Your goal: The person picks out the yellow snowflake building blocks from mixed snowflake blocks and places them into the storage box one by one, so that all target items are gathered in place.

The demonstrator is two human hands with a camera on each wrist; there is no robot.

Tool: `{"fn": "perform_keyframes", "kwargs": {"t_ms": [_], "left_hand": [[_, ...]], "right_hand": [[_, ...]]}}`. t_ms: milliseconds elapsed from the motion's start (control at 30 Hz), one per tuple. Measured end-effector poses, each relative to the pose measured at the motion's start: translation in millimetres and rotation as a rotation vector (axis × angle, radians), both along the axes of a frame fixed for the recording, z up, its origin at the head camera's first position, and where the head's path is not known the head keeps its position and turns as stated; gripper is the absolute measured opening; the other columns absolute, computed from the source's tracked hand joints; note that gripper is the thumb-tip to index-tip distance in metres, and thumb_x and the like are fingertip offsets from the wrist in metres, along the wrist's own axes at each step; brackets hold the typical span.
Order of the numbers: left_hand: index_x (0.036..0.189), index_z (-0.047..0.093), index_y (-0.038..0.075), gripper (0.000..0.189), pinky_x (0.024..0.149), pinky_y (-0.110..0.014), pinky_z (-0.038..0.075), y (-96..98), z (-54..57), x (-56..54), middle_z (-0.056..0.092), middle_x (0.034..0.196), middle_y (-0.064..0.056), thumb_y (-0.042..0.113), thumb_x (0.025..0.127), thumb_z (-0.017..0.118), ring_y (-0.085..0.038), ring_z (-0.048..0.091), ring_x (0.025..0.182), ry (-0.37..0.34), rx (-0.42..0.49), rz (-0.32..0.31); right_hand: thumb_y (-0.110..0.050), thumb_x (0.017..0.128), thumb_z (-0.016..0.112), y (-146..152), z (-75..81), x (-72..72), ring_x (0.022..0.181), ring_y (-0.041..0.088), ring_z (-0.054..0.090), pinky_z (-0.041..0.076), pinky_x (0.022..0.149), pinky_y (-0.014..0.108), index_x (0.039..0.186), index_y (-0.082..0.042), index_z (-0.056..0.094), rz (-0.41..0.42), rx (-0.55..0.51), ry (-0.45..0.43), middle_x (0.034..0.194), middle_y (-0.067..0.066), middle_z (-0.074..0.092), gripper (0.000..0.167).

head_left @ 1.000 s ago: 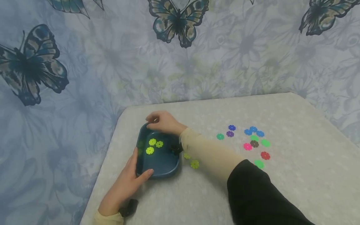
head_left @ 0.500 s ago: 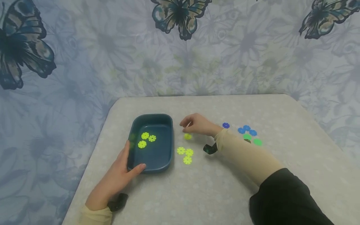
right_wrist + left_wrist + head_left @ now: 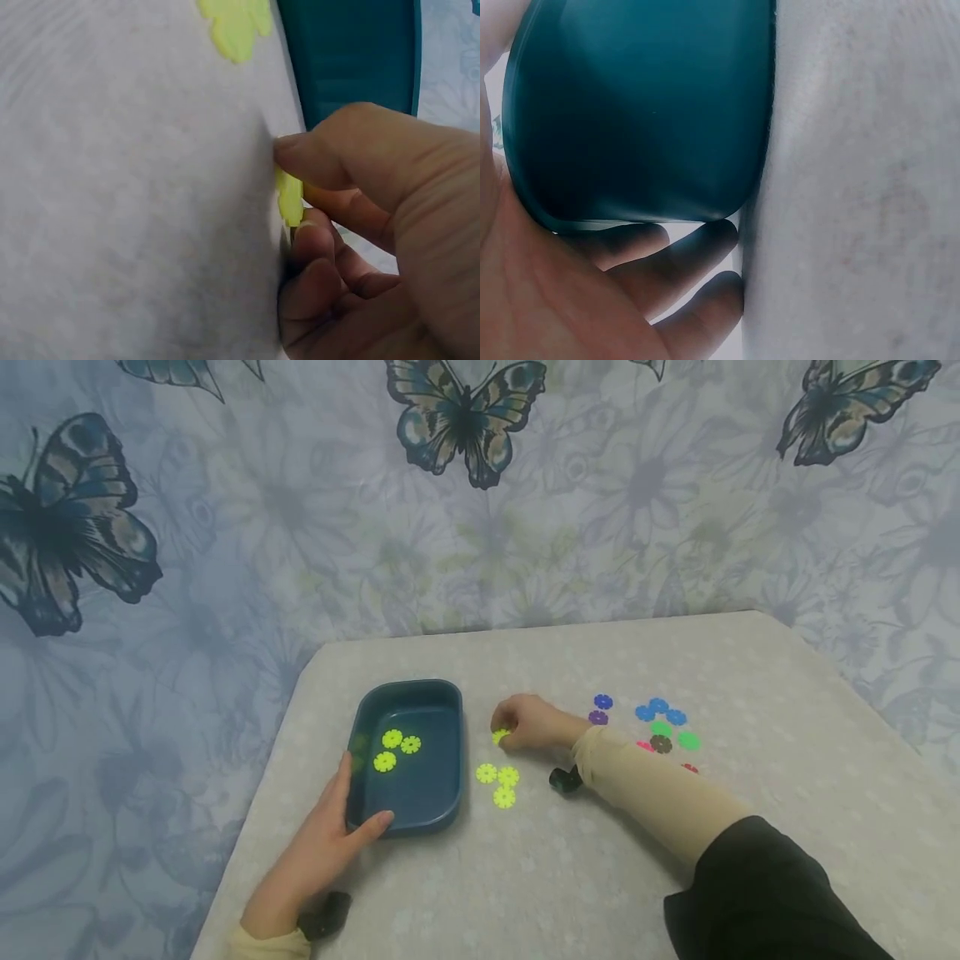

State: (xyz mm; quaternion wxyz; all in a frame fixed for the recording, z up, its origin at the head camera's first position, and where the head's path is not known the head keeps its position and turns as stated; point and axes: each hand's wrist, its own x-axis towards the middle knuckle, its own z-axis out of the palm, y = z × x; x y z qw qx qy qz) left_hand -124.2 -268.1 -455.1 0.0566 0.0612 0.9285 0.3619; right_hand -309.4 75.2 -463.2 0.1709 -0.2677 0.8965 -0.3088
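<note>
My left hand (image 3: 315, 843) holds the near left corner of a dark teal tray (image 3: 423, 789), its thumb at the near rim and its fingers along the left side. In the left wrist view, fingers (image 3: 682, 262) lie against the tray's outer wall. Three yellow flower-shaped discs (image 3: 385, 762) lie inside the tray. Right of it, my right hand (image 3: 542, 724) pinches another yellow flower-shaped disc (image 3: 290, 199) between thumb and fingers, close over the tabletop. Three more yellow discs (image 3: 505, 797) lie grouped on the cloth, nearer to me than that hand.
Beyond the right forearm lie blue discs (image 3: 658, 705), purple discs (image 3: 597, 717), green discs (image 3: 688, 741), a brown disc (image 3: 661, 744) and partly hidden pink and red ones. A pale patterned cloth (image 3: 480, 893) covers the table, which meets a butterfly-print wall (image 3: 300, 527).
My right hand has moved from over the tray's far end to the right and down onto a yellow disc, which it now pinches. The left hand stays on the tray.
</note>
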Motion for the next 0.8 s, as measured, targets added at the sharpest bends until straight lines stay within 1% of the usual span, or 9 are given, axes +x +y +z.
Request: {"fn": "perform_keyframes", "kwargs": {"t_ms": [100,200,267,333,433,533,667,800], "left_hand": [[0.164,-0.014,0.012,0.112,0.12,-0.07,0.017,0.6,-2.4,2.2,-0.001,0.172,-0.023,0.056,0.097,0.065,-0.047,0.007,0.157,-0.011,0.005,0.003],[0.164,-0.013,0.011,0.112,0.12,-0.07,0.017,1.5,-3.3,3.7,0.001,0.171,-0.024,0.058,0.097,0.064,-0.048,0.008,0.156,-0.027,0.001,0.01],[0.164,-0.013,0.01,0.113,0.12,-0.07,0.017,2.0,-3.3,4.2,0.001,0.171,-0.025,0.06,0.097,0.063,-0.048,0.008,0.156,-0.041,-0.003,0.015],[0.164,-0.013,0.01,0.113,0.12,-0.07,0.017,2.4,-2.6,4.4,0.001,0.171,-0.025,0.061,0.097,0.062,-0.048,0.008,0.156,-0.053,-0.009,0.02],[0.164,-0.015,0.011,0.114,0.121,-0.069,0.017,2.8,-0.2,4.5,0.0,0.171,-0.025,0.064,0.096,0.06,-0.048,0.008,0.157,-0.071,-0.019,0.028],[0.164,-0.015,0.011,0.114,0.121,-0.069,0.017,2.7,2.2,4.1,0.0,0.171,-0.025,0.065,0.096,0.059,-0.048,0.008,0.156,-0.075,-0.025,0.031],[0.164,-0.015,0.011,0.114,0.12,-0.069,0.017,2.9,3.5,3.3,0.001,0.171,-0.026,0.065,0.097,0.059,-0.049,0.008,0.156,-0.07,-0.028,0.031],[0.164,-0.014,0.011,0.113,0.121,-0.068,0.017,3.7,4.8,3.2,0.0,0.171,-0.025,0.064,0.097,0.06,-0.048,0.008,0.157,-0.062,-0.02,0.036]], "right_hand": [[-0.013,0.083,0.08,-2,-3.8,3.8,0.09,0.017,0.06,0.054,0.082,0.033,0.1,-0.018,0.074,0.036,0.038,0.071,0.095,-0.003,0.067,0.019],[-0.012,0.08,0.079,-4,-5.7,9.3,0.087,0.017,0.058,0.052,0.08,0.033,0.099,-0.016,0.073,0.074,0.095,0.156,0.092,-0.003,0.065,0.02],[-0.01,0.077,0.078,-5,-4.9,13.0,0.085,0.016,0.057,0.052,0.079,0.033,0.097,-0.016,0.072,0.085,0.133,0.191,0.089,-0.003,0.064,0.021],[-0.009,0.075,0.078,-6,-2.4,16.2,0.084,0.017,0.057,0.052,0.078,0.033,0.095,-0.015,0.072,0.091,0.161,0.202,0.088,-0.003,0.063,0.022],[-0.007,0.074,0.079,-7,1.8,18.6,0.083,0.017,0.057,0.051,0.076,0.033,0.094,-0.015,0.071,0.107,0.193,0.207,0.087,-0.003,0.063,0.022],[-0.006,0.074,0.079,-8,6.0,20.4,0.084,0.017,0.057,0.051,0.076,0.032,0.095,-0.014,0.071,0.118,0.213,0.192,0.089,-0.002,0.063,0.024],[-0.003,0.075,0.079,-7,13.8,23.6,0.085,0.017,0.058,0.053,0.078,0.032,0.1,-0.012,0.071,0.115,0.212,0.139,0.091,-0.001,0.064,0.028],[-0.001,0.076,0.079,-2,22.3,25.1,0.084,0.018,0.058,0.053,0.077,0.033,0.098,-0.013,0.072,0.115,0.205,0.101,0.091,0.0,0.065,0.026]]}}
